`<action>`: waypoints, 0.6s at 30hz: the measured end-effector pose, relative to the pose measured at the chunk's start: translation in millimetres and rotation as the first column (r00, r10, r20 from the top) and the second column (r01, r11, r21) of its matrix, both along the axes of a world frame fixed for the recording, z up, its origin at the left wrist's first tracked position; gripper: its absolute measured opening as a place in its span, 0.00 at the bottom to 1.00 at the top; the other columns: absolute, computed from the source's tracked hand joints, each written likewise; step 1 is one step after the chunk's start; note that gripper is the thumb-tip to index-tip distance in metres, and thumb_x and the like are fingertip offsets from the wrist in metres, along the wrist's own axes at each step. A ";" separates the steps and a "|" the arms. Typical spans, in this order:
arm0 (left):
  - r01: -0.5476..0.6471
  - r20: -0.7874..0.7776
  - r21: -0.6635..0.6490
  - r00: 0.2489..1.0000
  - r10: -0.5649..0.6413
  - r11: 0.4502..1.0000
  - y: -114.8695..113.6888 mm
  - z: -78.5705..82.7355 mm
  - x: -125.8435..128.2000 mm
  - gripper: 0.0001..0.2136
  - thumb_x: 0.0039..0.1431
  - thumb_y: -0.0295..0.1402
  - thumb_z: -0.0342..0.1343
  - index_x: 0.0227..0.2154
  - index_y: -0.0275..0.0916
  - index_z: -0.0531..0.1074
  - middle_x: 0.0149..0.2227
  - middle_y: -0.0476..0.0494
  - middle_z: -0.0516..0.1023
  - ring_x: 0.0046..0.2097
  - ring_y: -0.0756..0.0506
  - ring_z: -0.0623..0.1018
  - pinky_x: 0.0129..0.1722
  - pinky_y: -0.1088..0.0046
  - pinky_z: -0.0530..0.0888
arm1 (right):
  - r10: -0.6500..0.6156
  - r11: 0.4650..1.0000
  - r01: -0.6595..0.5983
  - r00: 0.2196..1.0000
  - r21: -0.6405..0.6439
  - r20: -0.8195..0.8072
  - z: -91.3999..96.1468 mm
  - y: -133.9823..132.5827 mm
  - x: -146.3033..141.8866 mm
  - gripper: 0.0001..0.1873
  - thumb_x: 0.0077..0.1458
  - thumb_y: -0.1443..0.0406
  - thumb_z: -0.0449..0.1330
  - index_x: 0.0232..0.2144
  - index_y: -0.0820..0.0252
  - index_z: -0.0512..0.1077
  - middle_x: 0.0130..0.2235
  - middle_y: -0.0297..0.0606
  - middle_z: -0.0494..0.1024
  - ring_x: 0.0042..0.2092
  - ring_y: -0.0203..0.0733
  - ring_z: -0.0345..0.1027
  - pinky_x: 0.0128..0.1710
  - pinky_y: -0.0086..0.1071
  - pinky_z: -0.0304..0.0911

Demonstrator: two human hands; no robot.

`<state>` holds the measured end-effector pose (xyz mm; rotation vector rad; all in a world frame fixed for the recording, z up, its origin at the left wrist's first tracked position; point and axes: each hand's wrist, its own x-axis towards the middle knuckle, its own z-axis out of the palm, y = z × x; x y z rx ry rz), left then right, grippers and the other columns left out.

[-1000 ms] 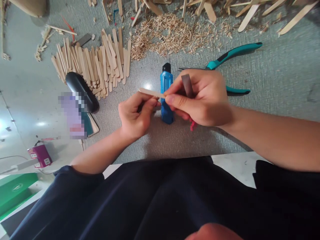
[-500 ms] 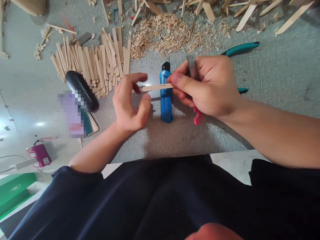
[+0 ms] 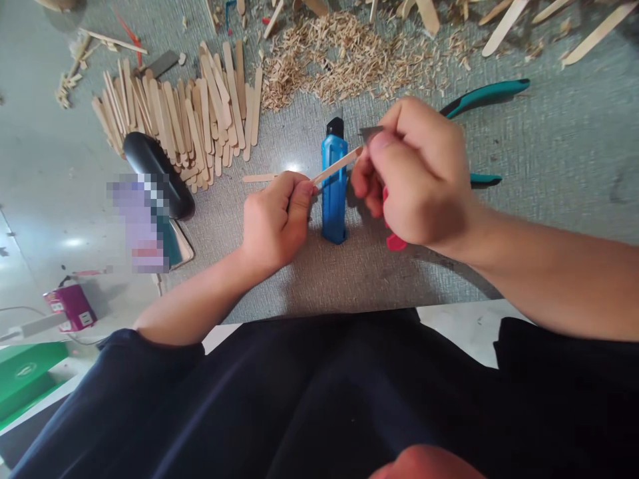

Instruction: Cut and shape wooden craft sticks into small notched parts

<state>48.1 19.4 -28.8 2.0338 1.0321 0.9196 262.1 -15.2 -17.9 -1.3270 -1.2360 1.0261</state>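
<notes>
My left hand [image 3: 276, 223] is closed around one end of a thin wooden stick [image 3: 335, 167] that slants up to the right. My right hand [image 3: 418, 174] is closed on a red-handled knife [image 3: 395, 241]. The knife's grey blade [image 3: 370, 134] meets the far end of the stick. Directly under the stick lies a blue utility knife [image 3: 333, 187] on the grey mat [image 3: 549, 166]. One loose stick [image 3: 258, 177] rests on the mat just left of my left hand.
A heap of wooden sticks [image 3: 192, 120] lies at the back left, with wood shavings [image 3: 344, 60] behind. Teal pliers [image 3: 482, 100] sit behind my right hand. A black case [image 3: 152, 173], a purple box [image 3: 67, 307] and a green box [image 3: 24, 379] are at the left.
My left hand, open half a second ago, has closed on the near end of the stick. My right hand turned the blade down onto the stick's far end.
</notes>
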 end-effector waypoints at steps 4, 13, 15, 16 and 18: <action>-0.016 0.028 0.046 1.000 0.015 0.999 -1.5 -2.6 -0.1 0.16 0.86 0.38 0.56 0.39 0.41 0.80 0.30 0.54 0.83 0.29 0.55 0.78 0.34 0.76 0.70 | 0.045 0.998 -0.054 0.976 0.036 0.214 9.7 -8.2 -1.1 0.20 0.79 0.54 0.64 0.35 0.49 0.62 0.26 0.30 0.72 0.28 0.39 0.65 0.33 0.41 0.61; -0.011 -0.066 0.057 0.998 0.015 0.998 -3.7 -5.8 -1.0 0.17 0.88 0.42 0.54 0.40 0.43 0.81 0.33 0.50 0.85 0.33 0.51 0.81 0.36 0.72 0.70 | 0.155 0.983 -0.181 0.849 0.002 0.505 11.8 -10.2 5.1 0.11 0.72 0.64 0.61 0.33 0.50 0.71 0.26 0.32 0.74 0.28 0.44 0.67 0.36 0.45 0.61; -0.015 -0.093 0.053 0.995 0.020 0.998 -4.1 -5.7 -0.9 0.17 0.87 0.41 0.54 0.40 0.43 0.81 0.32 0.50 0.85 0.33 0.51 0.81 0.36 0.71 0.70 | 0.147 0.983 -0.182 0.822 0.009 0.549 10.7 -10.8 5.2 0.11 0.73 0.64 0.61 0.34 0.51 0.73 0.27 0.33 0.76 0.28 0.44 0.68 0.35 0.44 0.61; -0.017 -0.102 0.051 0.995 0.022 0.999 -4.3 -5.6 -0.9 0.17 0.87 0.41 0.54 0.40 0.43 0.81 0.33 0.50 0.85 0.33 0.50 0.81 0.36 0.70 0.70 | 0.140 0.983 -0.182 0.808 0.016 0.572 10.1 -11.3 5.3 0.11 0.73 0.63 0.61 0.34 0.51 0.73 0.27 0.34 0.76 0.28 0.44 0.68 0.35 0.44 0.61; -0.020 -0.114 0.053 0.993 0.026 0.998 -4.6 -5.2 -1.0 0.16 0.87 0.40 0.55 0.40 0.43 0.81 0.33 0.49 0.86 0.32 0.50 0.81 0.35 0.69 0.69 | 0.122 0.983 -0.181 0.782 0.036 0.612 8.9 -12.1 5.6 0.11 0.74 0.63 0.60 0.35 0.51 0.75 0.28 0.35 0.78 0.28 0.44 0.69 0.34 0.44 0.60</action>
